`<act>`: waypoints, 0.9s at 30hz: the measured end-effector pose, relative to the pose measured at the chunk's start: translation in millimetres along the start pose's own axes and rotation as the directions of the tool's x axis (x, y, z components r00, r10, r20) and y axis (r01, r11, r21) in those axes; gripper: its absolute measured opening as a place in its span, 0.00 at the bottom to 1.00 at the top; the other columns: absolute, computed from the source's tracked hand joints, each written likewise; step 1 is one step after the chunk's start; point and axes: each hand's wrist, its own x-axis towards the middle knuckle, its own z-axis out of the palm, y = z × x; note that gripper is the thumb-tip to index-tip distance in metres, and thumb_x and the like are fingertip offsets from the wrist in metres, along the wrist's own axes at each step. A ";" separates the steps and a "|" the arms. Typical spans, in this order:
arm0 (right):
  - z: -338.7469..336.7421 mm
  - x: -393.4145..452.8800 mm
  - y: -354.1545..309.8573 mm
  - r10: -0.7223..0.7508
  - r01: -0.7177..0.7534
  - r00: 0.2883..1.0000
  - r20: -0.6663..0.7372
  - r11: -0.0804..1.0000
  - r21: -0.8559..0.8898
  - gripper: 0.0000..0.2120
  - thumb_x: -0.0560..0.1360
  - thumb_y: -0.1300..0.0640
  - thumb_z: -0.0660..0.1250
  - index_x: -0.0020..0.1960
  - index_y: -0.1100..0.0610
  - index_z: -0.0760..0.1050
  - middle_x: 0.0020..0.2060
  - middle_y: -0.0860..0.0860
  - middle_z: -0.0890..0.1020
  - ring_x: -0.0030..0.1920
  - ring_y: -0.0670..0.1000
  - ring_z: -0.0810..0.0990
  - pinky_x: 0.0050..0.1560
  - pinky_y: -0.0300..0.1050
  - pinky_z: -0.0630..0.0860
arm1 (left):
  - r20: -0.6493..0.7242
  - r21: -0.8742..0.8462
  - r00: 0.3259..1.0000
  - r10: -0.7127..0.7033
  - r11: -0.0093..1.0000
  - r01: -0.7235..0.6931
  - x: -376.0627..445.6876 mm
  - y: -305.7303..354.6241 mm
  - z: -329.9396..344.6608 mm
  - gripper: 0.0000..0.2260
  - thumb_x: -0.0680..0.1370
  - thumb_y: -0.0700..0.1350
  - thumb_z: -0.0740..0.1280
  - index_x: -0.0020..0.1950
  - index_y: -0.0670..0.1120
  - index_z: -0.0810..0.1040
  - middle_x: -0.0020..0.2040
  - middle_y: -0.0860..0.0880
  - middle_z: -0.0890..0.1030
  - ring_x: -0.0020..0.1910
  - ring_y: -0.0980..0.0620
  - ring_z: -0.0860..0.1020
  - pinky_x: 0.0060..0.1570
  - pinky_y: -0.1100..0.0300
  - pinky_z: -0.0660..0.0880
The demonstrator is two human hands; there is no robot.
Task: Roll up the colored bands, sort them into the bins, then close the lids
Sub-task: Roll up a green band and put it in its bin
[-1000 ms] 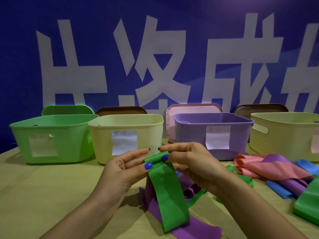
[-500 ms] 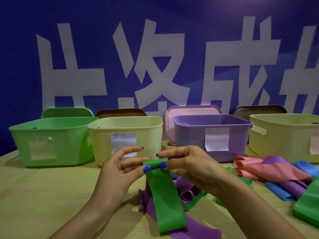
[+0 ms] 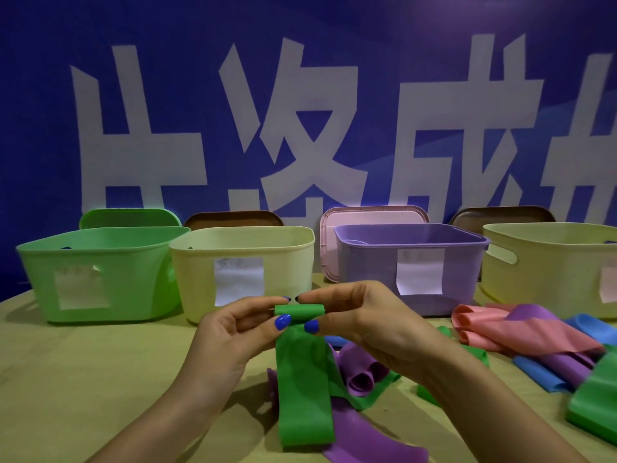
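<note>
I cannot read the paper labels (image 3: pixel 238 280) on the bins; they are blurred. The far-right yellow bin (image 3: pixel 551 262) and the green band (image 3: pixel 594 406) beside it are cut by the frame edge. The bins hide most of the lids (image 3: pixel 233 220) behind them. I cannot tell what the bins hold.

The thin, smooth green rubbery band (image 3: pixel 305 379) has a soft matt sheen, the green (image 3: pixel 100 275), cream (image 3: pixel 243 269) and purple (image 3: pixel 410 262) bins behind it are smooth matt plastic with white paper labels (image 3: pixel 238 280), and the yellowish tabletop (image 3: pixel 83 379) looks dull, cloth-like.
</note>
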 end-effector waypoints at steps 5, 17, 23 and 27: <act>-2.4 2.1 1.4 -0.012 0.012 0.999 -0.043 1.000 -0.012 0.11 0.70 0.70 0.68 0.49 0.60 0.81 0.46 0.57 0.85 0.48 0.54 0.84 0.51 0.43 0.80 | 0.051 -0.029 0.998 -0.024 0.999 0.025 0.2 -1.1 1.3 0.11 0.63 0.37 0.74 0.44 0.44 0.85 0.45 0.40 0.85 0.42 0.44 0.84 0.38 0.58 0.81; -2.3 1.3 3.3 0.030 -0.030 1.000 -0.002 0.999 0.045 0.10 0.69 0.62 0.70 0.50 0.62 0.81 0.50 0.60 0.83 0.56 0.59 0.80 0.60 0.53 0.75 | 0.061 0.007 0.998 0.031 0.999 -0.032 -0.7 -1.9 -0.1 0.08 0.65 0.40 0.77 0.43 0.49 0.86 0.44 0.41 0.85 0.43 0.45 0.84 0.38 0.61 0.80; -2.3 2.7 4.2 -0.033 0.028 0.996 -0.080 0.998 -0.063 0.08 0.71 0.68 0.68 0.49 0.61 0.81 0.44 0.56 0.85 0.44 0.48 0.83 0.45 0.35 0.79 | 0.034 -0.014 0.998 -0.043 0.999 0.044 0.7 -6.9 0.2 0.14 0.64 0.40 0.74 0.49 0.41 0.83 0.43 0.37 0.84 0.41 0.43 0.84 0.36 0.59 0.81; -3.0 3.0 4.6 -0.110 0.101 0.991 -0.076 0.989 -0.109 0.10 0.69 0.70 0.71 0.46 0.57 0.82 0.43 0.58 0.84 0.43 0.52 0.84 0.46 0.39 0.80 | 0.039 -0.061 0.995 -0.095 0.993 0.098 0.9 -7.4 1.2 0.06 0.65 0.37 0.74 0.41 0.39 0.84 0.42 0.35 0.84 0.35 0.45 0.83 0.33 0.59 0.81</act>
